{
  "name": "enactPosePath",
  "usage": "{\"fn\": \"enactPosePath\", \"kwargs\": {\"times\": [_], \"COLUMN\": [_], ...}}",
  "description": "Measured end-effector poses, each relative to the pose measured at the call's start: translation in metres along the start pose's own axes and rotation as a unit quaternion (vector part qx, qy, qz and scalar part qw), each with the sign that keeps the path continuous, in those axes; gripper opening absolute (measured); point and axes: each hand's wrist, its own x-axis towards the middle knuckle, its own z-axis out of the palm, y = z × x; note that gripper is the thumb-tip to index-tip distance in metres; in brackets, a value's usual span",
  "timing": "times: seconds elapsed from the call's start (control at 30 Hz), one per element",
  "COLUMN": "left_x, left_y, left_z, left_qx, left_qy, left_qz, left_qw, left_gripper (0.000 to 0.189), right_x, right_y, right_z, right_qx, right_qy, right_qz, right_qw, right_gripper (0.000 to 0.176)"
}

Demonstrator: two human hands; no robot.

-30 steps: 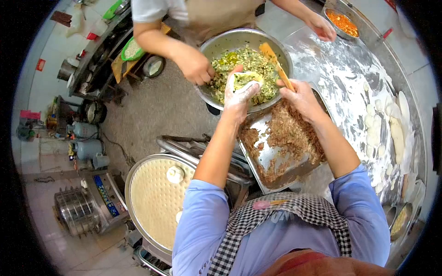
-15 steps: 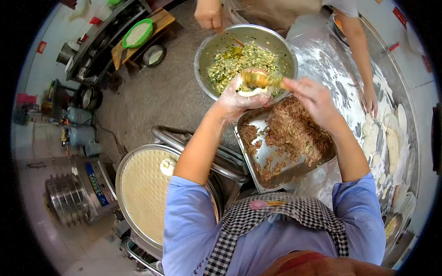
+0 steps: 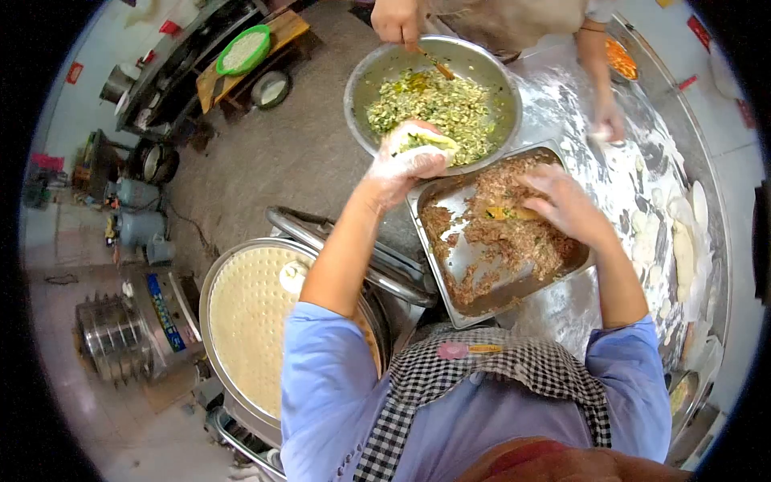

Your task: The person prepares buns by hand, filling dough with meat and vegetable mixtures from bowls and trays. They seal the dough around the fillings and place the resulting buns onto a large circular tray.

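My left hand (image 3: 404, 165), in a clear glove, is curled around a white dough wrapper (image 3: 440, 140) with green vegetable filling in it, over the near edge of a steel bowl (image 3: 353, 104) of chopped green filling. Above a metal tray (image 3: 428, 249) of brown minced filling (image 3: 514, 241) is my right hand (image 3: 566, 205), also gloved, its fingers apart. A yellow spatula (image 3: 506, 214) with green bits on it lies on the mince just by my right thumb.
Another person's hand (image 3: 397, 20) grips a stick-like handle in the bowl; their other hand (image 3: 608, 120) is above the floured table (image 3: 554, 96). Dough pieces (image 3: 683, 257) lie at the right. A round steamer tray (image 3: 245, 321) with one white bun (image 3: 294, 276) stands at lower left.
My right hand has moved down and right from the wrapper, and the spatula now lies on the mince, let go. My left hand has closed more around the wrapper. The co-worker's hand has moved away.
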Motion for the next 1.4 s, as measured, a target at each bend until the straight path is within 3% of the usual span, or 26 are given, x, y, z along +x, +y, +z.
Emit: {"fn": "enactPosePath", "kwargs": {"times": [0.07, 0.13, 0.17, 0.2, 0.27, 0.3, 0.4, 0.43, 0.47, 0.5, 0.53, 0.67, 0.7, 0.83, 0.93, 1.0, 1.17, 1.23, 1.27, 1.33, 1.4], "left_x": [-0.009, -0.020, -0.026, -0.032, -0.046, -0.055, -0.086, -0.098, -0.106, -0.113, -0.120, -0.147, -0.159, -0.187, -0.209, -0.231, -0.273, -0.300, -0.312, -0.332, -0.347], "left_y": [-0.008, -0.017, -0.020, -0.021, -0.021, -0.021, -0.010, -0.004, -0.007, -0.008, -0.011, -0.035, -0.039, -0.064, -0.077, -0.078, -0.115, -0.117, -0.113, -0.106, -0.114], "left_z": [0.030, 0.058, 0.072, 0.083, 0.094, 0.099, 0.112, 0.125, 0.131, 0.136, 0.141, 0.156, 0.163, 0.166, 0.175, 0.186, 0.171, 0.171, 0.179, 0.189, 0.187], "left_qx": [-0.039, -0.078, -0.084, -0.090, -0.008, 0.033, 0.244, 0.289, 0.316, 0.343, 0.368, 0.427, 0.382, 0.357, 0.339, 0.411, 0.466, 0.523, 0.328, 0.248, 0.239], "left_qy": [-0.026, -0.019, -0.007, 0.007, 0.025, 0.037, -0.040, -0.026, -0.012, 0.003, 0.019, 0.065, 0.081, 0.131, 0.158, 0.188, 0.196, 0.178, 0.163, 0.206, 0.254], "left_qz": [0.020, 0.045, 0.047, 0.049, 0.065, 0.073, 0.152, 0.209, 0.208, 0.207, 0.204, 0.208, 0.198, 0.146, 0.191, 0.171, 0.201, 0.180, 0.106, 0.055, 0.100], "left_qw": [0.999, 0.996, 0.995, 0.995, 0.998, 0.996, 0.957, 0.934, 0.926, 0.916, 0.907, 0.878, 0.899, 0.913, 0.908, 0.875, 0.839, 0.814, 0.924, 0.945, 0.932], "left_gripper": [0.044, 0.045, 0.048, 0.050, 0.062, 0.067, 0.083, 0.088, 0.089, 0.090, 0.091, 0.062, 0.043, 0.032, 0.028, 0.021, 0.017, 0.026, 0.032, 0.040, 0.046], "right_x": [0.009, 0.010, 0.011, 0.008, 0.001, -0.004, -0.020, -0.025, -0.030, -0.035, -0.042, -0.073, -0.083, -0.119, -0.139, -0.150, -0.171, -0.170, -0.168, -0.171, -0.175], "right_y": [-0.042, -0.070, -0.081, -0.093, -0.095, -0.096, -0.106, -0.110, -0.116, -0.124, -0.129, -0.146, -0.153, -0.177, -0.187, -0.196, -0.224, -0.224, -0.224, -0.228, -0.231], "right_z": [-0.009, -0.006, -0.003, -0.005, -0.010, -0.016, -0.036, -0.040, -0.046, -0.057, -0.054, -0.038, -0.036, -0.030, -0.017, -0.006, 0.010, 0.013, 0.014, 0.015, 0.035], "right_qx": [0.226, 0.423, 0.453, 0.464, 0.284, 0.280, 0.328, 0.379, 0.427, 0.396, 0.370, 0.259, 0.243, 0.166, 0.101, 0.062, 0.015, 0.171, 0.246, 0.457, 0.548], "right_qy": [0.025, 0.092, 0.149, 0.159, 0.224, 0.207, 0.147, 0.122, 0.095, 0.035, 0.047, 0.108, 0.125, 0.152, 0.171, 0.186, 0.069, 0.058, 0.052, 0.022, 0.004], "right_qz": [0.147, 0.176, 0.135, 0.151, 0.044, 0.037, 0.038, 0.054, 0.069, 0.067, 0.045, -0.046, -0.054, -0.121, -0.194, -0.242, -0.210, -0.208, -0.204, -0.053, 0.031], "right_qw": [0.963, 0.884, 0.868, 0.858, 0.931, 0.937, 0.932, 0.916, 0.896, 0.915, 0.927, 0.959, 0.961, 0.967, 0.961, 0.950, 0.975, 0.961, 0.946, 0.887, 0.836], "right_gripper": [0.035, 0.039, 0.041, 0.040, 0.034, 0.031, 0.023, 0.020, 0.018, 0.015, 0.015, 0.015, 0.015, 0.021, 0.029, 0.030, 0.020, 0.020, 0.021, 0.020, 0.021]}}
